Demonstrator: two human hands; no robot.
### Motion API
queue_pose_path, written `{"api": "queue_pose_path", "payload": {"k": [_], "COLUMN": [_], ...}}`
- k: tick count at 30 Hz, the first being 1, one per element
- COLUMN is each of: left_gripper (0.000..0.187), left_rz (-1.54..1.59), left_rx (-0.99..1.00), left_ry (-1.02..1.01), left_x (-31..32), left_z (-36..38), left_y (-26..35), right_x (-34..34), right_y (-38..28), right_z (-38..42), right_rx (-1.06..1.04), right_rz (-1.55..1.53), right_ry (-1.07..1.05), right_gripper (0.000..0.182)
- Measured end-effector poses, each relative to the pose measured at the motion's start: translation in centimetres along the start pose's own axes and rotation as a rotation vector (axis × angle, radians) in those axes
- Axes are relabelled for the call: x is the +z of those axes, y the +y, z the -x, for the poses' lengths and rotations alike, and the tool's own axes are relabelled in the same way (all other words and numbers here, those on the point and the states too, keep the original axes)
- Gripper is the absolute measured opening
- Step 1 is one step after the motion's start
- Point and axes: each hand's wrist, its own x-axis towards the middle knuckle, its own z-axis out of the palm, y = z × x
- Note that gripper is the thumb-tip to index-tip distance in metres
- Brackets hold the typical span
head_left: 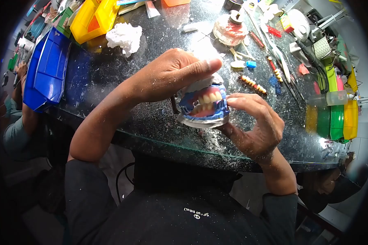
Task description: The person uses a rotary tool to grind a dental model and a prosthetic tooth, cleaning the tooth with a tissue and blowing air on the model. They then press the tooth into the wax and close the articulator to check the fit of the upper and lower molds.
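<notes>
A dental model (203, 102) with upper and lower rows of cream teeth, pink gums and blue material around them is held above the bench. Its base and top are whitish plaster. My left hand (167, 75) is closed over the top and left of it, the thumb lying across the top; the other fingers are mostly hidden behind. At the right side my right hand (259, 124) grips the model, fingertips against the blue part and thumb near the base. A dark metal piece shows just left of the model.
Strips of teeth on red wax (253, 84) lie to the right, near a blue block (251, 64). Behind stands a stained round pot (230, 30). Crumpled white paper (124, 38), a yellow bin (92, 22) and a blue bin (49, 67) are left. White dust covers the bench (151, 118). People sit at both sides.
</notes>
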Motion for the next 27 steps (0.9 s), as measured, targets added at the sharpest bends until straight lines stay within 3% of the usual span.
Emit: {"api": "queue_pose_path", "payload": {"k": [7, 15, 20, 24, 27], "left_gripper": [0.064, 0.066, 0.062, 0.059, 0.058], "left_rz": [-0.148, 0.012, -0.23, -0.236, -0.222], "left_rx": [0.188, -0.159, 0.044, 0.286, 0.319], "left_ry": [0.012, -0.034, 0.006, 0.032, 0.017], "left_x": [0.3, 0.1, -0.4, -0.1, 0.1], "left_z": [-0.4, 0.2, 0.1, -0.3, -0.4], "left_y": [-1.2, 0.4, -0.1, -1.0, -1.5], "right_x": [0.2, 0.4, 0.2, 0.6, 0.7], "right_y": [-0.2, -0.1, -0.1, -0.3, -0.7], "right_z": [0.1, 0.3, 0.2, 0.4, 0.5], "right_rx": [-0.097, 0.037, -0.051, -0.153, -0.153], "right_rz": [-0.002, -0.075, -0.041, -0.015, -0.018], "right_ry": [0.017, 0.022, -0.039, -0.043, -0.068], "right_gripper": [0.035, 0.034, 0.035, 0.036, 0.037]}}
